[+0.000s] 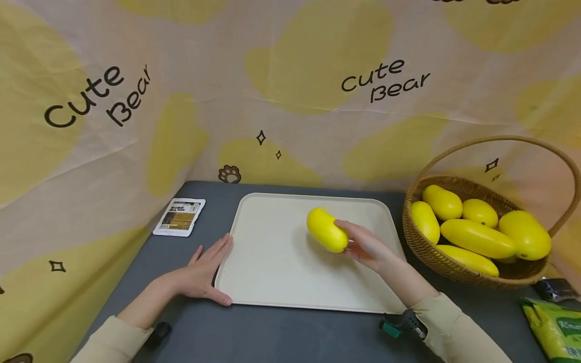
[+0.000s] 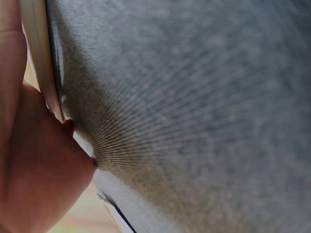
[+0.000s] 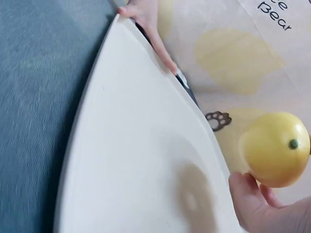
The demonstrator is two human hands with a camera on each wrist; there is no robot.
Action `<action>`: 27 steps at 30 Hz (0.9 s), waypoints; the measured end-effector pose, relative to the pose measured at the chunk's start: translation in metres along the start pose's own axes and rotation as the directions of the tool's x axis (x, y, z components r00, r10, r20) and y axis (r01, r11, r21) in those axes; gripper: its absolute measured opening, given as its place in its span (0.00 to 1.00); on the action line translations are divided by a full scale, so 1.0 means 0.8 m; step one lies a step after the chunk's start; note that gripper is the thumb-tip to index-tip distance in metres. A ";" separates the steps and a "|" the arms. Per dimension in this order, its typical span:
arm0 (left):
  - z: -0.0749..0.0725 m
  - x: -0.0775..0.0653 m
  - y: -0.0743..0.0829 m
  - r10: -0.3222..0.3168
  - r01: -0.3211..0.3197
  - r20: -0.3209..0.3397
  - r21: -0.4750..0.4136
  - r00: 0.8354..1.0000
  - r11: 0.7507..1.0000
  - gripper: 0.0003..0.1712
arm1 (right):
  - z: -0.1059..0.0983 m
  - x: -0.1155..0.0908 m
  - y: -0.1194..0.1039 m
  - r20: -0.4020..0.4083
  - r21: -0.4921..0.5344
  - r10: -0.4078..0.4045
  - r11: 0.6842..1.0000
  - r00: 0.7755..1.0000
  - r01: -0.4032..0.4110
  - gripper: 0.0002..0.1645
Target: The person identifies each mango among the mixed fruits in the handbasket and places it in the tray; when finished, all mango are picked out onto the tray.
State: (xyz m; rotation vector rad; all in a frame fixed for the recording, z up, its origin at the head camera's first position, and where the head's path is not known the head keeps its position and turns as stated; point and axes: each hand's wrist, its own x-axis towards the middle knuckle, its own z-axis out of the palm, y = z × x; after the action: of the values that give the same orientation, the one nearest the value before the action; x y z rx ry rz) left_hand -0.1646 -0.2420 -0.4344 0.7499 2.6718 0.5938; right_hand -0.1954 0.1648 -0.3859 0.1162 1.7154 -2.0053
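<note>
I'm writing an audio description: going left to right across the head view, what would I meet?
White-edged flat packet → left hand → held yellow fruit → right hand → wicker basket of yellow fruits.

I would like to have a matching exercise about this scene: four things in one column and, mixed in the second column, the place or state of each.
Things:
1. wicker basket
2. left hand
3. white packet
4. right hand

Places and states:
A. touches the rim of the tray
B. grips one yellow fruit above the tray
C. lies on the dark table, left of the tray
D. contains several other yellow fruits

Right pairs: 1-D, 2-A, 3-C, 4-B
</note>
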 end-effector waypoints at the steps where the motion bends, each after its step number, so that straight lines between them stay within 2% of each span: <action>1: 0.000 0.000 0.001 -0.003 0.003 0.010 -0.015 1.000 1.000 0.82 | 0.006 0.006 0.004 -0.008 -0.004 0.001 1.000 1.000 -0.001 0.34; 6: 0.001 0.000 0.004 -0.001 0.002 0.022 -0.055 1.000 0.999 0.82 | 0.035 0.036 0.020 0.002 -0.004 -0.009 1.000 1.000 0.009 0.33; 10: 0.002 0.001 0.002 -0.012 0.013 0.031 -0.055 0.999 0.998 0.82 | 0.063 0.059 0.027 -0.004 0.041 -0.020 0.999 1.000 0.020 0.31; 13: 0.003 0.003 0.000 -0.021 0.022 0.037 -0.048 0.999 0.999 0.82 | 0.084 0.073 0.028 -0.019 0.035 -0.028 0.999 0.999 0.029 0.32; 20: 0.005 0.005 -0.002 -0.012 0.014 0.035 -0.053 0.999 0.999 0.82 | 0.120 0.103 0.024 -0.099 -0.070 -0.045 0.997 0.994 0.038 0.40; 27: 0.004 0.004 -0.003 -0.022 0.025 0.041 -0.055 0.999 0.998 0.83 | 0.143 0.128 0.021 -0.180 -0.091 -0.053 0.995 0.982 0.037 0.38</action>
State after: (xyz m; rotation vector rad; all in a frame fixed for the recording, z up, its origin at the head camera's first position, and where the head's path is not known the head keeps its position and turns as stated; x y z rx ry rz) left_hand -0.1672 -0.2412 -0.4389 0.7067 2.6121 0.6371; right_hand -0.2493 0.0236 -0.4159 0.2402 1.9325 -2.0019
